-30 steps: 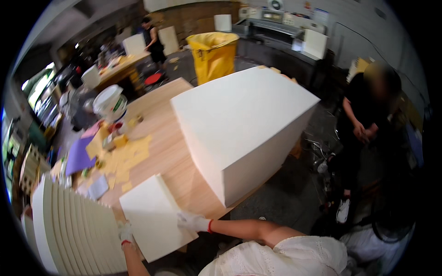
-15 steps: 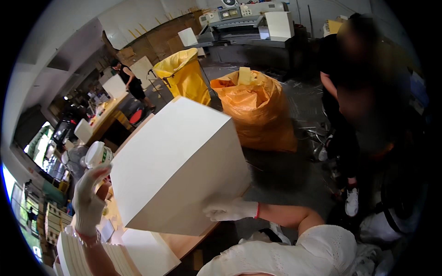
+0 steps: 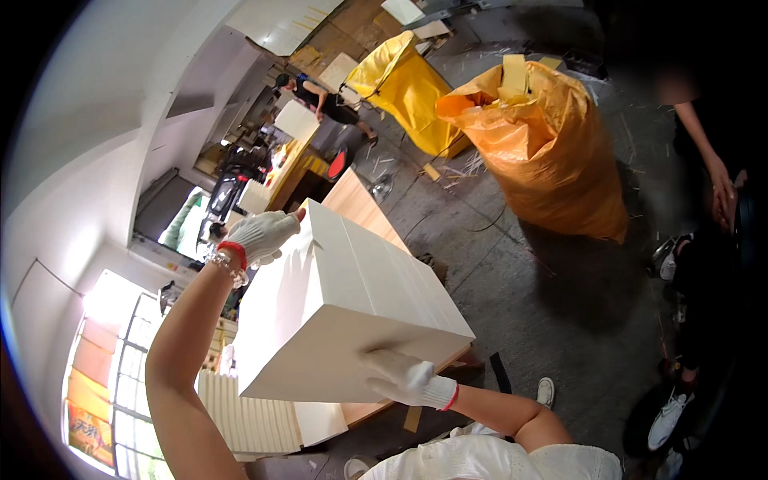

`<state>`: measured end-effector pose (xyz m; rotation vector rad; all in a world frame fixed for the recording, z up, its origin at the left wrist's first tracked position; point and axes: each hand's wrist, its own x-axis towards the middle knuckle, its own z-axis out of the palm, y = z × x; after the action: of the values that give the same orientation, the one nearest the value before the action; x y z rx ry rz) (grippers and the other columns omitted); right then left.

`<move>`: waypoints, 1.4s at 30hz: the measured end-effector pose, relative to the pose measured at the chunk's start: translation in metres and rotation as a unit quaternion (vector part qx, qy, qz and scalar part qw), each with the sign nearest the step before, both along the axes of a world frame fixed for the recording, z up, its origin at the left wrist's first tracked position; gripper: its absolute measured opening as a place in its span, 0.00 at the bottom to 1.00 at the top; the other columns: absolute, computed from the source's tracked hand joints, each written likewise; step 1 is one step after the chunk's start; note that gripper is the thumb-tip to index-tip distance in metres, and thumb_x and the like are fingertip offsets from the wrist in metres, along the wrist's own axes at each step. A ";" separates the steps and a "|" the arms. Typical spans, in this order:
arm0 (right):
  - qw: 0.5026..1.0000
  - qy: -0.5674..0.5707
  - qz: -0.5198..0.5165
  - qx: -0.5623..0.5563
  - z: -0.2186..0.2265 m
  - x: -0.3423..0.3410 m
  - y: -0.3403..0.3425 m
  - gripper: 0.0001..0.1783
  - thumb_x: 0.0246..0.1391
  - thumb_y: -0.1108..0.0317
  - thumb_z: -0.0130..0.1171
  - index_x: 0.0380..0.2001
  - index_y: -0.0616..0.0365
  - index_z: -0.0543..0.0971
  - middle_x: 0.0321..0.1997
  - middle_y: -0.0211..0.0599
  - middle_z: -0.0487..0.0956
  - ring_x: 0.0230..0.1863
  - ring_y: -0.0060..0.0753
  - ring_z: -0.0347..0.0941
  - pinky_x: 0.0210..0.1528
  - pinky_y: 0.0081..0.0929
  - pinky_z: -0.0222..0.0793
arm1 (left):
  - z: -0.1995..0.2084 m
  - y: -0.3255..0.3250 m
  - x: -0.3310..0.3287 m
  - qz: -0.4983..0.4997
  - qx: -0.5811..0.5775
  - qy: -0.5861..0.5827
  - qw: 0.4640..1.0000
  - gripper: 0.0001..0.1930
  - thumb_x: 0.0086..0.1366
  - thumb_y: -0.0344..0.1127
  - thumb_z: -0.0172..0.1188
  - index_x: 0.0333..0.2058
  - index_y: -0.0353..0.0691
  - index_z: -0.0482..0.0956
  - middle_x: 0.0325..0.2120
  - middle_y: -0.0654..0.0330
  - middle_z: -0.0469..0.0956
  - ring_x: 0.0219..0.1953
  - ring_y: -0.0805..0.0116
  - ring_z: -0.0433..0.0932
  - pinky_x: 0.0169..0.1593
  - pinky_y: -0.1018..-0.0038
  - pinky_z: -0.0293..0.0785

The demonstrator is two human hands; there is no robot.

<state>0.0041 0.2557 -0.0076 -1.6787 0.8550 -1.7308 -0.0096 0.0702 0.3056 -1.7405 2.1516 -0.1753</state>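
Note:
A large white box (image 3: pixel 392 276) with sharp edges sits tilted in front of me over a wooden table (image 3: pixel 364 204). My left hand (image 3: pixel 268 238), in a white knitted glove with a red cuff, is at the box's upper far-left corner. Its fingers are bent against the edge, and one bare fingertip pokes out of the glove. My right hand (image 3: pixel 408 380), gloved the same way, lies with fingers stretched against the box's near face, low on the right. The box's underside is hidden.
A stack of white panels (image 3: pixel 248 408) stands below left of the box. Beyond the table are an orange sack (image 3: pixel 552 160) full of scraps and a yellow bag (image 3: pixel 408 96) on a frame. One person stands at right; another (image 3: pixel 316 104) handles a white panel at a far table.
The box has turned, bringing a different edge towards me. My left hand has gone from the box's left side up to its far corner. My right hand stays against the near face. The view has swung.

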 end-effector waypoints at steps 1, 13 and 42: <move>1.000 0.001 0.009 0.017 -0.001 -0.003 -0.001 0.25 0.56 0.62 0.56 0.56 0.60 0.68 0.51 0.48 0.73 0.53 0.48 0.70 0.55 0.37 0.66 | -0.006 -0.005 -0.006 0.011 -0.007 -0.035 0.999 0.35 0.65 0.69 0.34 0.38 0.44 0.80 0.26 0.58 0.80 0.37 0.61 0.78 0.55 0.57 0.61; 0.996 -0.047 0.045 0.055 -0.002 -0.013 -0.013 0.25 0.58 0.57 0.54 0.55 0.57 0.70 0.50 0.50 0.75 0.51 0.52 0.72 0.53 0.40 0.68 | -0.014 -0.024 -0.009 0.101 0.158 0.098 0.977 0.24 0.66 0.56 0.51 0.36 0.37 0.77 0.24 0.59 0.79 0.18 0.75 0.78 0.20 0.81 0.73; 0.990 -0.075 0.102 0.062 0.002 -0.026 -0.013 0.23 0.59 0.58 0.53 0.54 0.58 0.71 0.49 0.52 0.76 0.48 0.52 0.74 0.50 0.38 0.70 | -0.013 -0.028 0.002 0.151 0.136 0.120 0.972 0.27 0.64 0.60 0.54 0.41 0.36 0.75 0.30 0.58 0.79 0.25 0.72 0.81 0.28 0.76 0.80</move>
<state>-0.0215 0.2427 -0.0057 -1.4802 0.6818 -1.6070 -0.0076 0.0426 0.2921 -1.9702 1.9162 0.4098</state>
